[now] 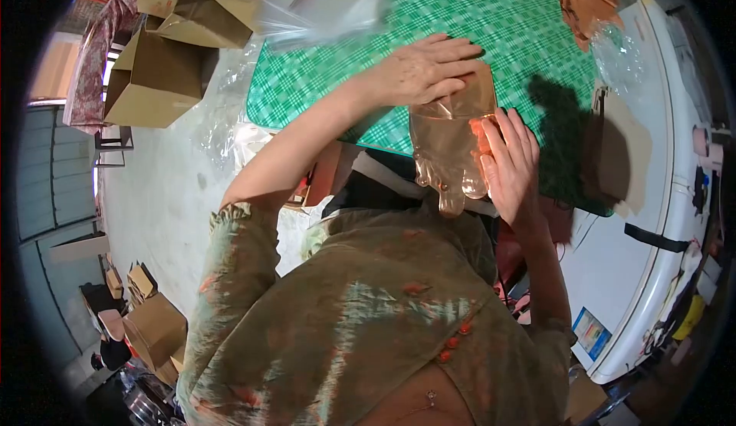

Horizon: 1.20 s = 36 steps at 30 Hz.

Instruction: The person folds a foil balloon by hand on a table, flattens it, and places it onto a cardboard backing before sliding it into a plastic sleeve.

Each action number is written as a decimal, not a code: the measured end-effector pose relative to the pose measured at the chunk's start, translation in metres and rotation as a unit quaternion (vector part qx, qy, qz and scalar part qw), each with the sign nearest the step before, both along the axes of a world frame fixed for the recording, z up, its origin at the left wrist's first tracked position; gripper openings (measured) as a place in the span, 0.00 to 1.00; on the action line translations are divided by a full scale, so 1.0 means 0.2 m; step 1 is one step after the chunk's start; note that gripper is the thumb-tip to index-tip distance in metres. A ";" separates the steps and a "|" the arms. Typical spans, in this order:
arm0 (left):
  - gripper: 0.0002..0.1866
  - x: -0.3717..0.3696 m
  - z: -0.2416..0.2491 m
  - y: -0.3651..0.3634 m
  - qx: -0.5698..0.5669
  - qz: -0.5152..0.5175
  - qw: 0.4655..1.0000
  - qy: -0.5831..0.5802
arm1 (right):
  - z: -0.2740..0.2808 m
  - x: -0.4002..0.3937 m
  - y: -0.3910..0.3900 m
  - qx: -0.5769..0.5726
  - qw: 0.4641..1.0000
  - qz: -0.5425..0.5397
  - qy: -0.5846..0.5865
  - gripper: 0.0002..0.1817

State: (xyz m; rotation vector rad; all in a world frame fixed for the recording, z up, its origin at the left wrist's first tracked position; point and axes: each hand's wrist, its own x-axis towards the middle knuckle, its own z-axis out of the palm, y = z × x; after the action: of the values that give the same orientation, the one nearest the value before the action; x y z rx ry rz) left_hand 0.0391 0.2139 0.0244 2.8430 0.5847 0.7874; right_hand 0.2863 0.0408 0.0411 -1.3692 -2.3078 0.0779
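A see-through amber glove (448, 138) lies over the table's near edge, its cuff up on the cloth and its fingers hanging down toward my lap. My left hand (429, 69) rests flat across the cuff, fingers stretched to the right. At the glove's right side, my right hand (511, 161) has its fingers together and its thumb against the edge, gripping it. A bright orange-red patch (481, 134) shows beside those fingertips. The table wears a green checked cloth (491, 19).
A stack of clear plastic bags (330, 4) lies at the table's far left. Cardboard boxes (165, 73) stand beyond it. Brown film (586, 0) and crumpled clear plastic (619, 58) lie at the far right. A white appliance (652, 142) borders the right side.
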 end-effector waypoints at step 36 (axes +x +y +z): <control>0.34 0.03 -0.14 0.01 0.031 -0.003 0.993 0.112 | 0.92 -0.34 -0.31 -0.009 0.489 0.540 0.685 0.20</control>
State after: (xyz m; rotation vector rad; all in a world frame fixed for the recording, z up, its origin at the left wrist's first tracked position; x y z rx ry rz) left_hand 0.0451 0.2152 -0.0043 3.0126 0.5876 0.4981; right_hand 0.2180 -0.0221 0.2254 0.5115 -1.1810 1.0939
